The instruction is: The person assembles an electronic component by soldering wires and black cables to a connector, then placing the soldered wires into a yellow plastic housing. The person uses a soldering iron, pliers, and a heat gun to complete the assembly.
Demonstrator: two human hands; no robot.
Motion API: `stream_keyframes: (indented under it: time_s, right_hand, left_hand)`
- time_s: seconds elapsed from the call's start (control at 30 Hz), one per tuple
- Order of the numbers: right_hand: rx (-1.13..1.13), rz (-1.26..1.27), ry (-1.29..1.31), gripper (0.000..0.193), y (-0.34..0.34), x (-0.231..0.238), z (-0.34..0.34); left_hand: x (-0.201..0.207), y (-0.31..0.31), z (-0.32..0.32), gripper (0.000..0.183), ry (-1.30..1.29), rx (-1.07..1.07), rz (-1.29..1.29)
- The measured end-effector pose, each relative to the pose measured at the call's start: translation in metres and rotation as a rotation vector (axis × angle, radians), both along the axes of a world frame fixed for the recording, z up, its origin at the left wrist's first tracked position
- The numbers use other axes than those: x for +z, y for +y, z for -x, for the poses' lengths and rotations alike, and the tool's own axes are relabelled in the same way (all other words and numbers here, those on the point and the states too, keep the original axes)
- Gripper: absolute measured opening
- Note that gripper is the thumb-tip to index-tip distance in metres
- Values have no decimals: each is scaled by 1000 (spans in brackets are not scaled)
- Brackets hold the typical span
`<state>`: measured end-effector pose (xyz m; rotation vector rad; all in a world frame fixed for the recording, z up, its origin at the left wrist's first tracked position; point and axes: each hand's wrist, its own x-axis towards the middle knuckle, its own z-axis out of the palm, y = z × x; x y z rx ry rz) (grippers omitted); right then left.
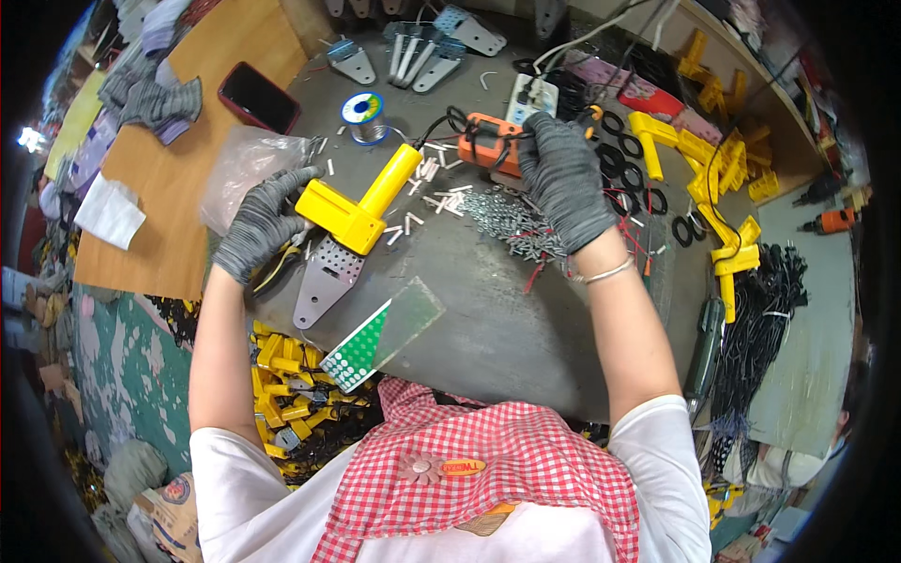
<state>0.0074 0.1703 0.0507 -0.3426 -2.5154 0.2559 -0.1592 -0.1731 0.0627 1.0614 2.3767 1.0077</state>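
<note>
My left hand (261,225), in a grey knit glove, is closed on the yellow housing of a pipe welding iron (352,211). The iron's handle tilts up to the right, and its perforated metal plate (328,277) points down toward me. From the handle end, a black cord runs to an orange box (490,145) with cord looped across it. My right hand (566,178), gloved the same way, is at the box's right edge, beside a white power strip (533,98). Its fingers are curled, and what they grip is hidden. Pliers (279,267) lie beside my left hand.
Loose screws (516,223) and small white tubes (427,169) lie mid-table. A solder spool (363,114) and metal plates (427,56) stand behind. Black rings (631,174) and yellow housings (713,169) are at right. A green-and-clear sheet (385,333) lies near the front edge.
</note>
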Motion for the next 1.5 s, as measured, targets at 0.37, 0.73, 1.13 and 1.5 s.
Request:
stream_keyframes:
  time_s: [0.37,0.73,1.13,1.5]
  right_hand:
    - [252,-381,-255,23,49,18,22]
    - [4,-63,-158,34,-50,27,-3]
    - [856,324,-587,13,-220,-64,-45]
    - [735,537,-478,11,-224,-64,-49]
  left_hand:
    - [-40,-67,-103,30,365,370,-181]
    - [-122,-124,-217,73,-870,681,-527]
    - [-89,-82,-221,29,-1124,755,-622]
    - [-87,-66,-223,21,-557,702,-288]
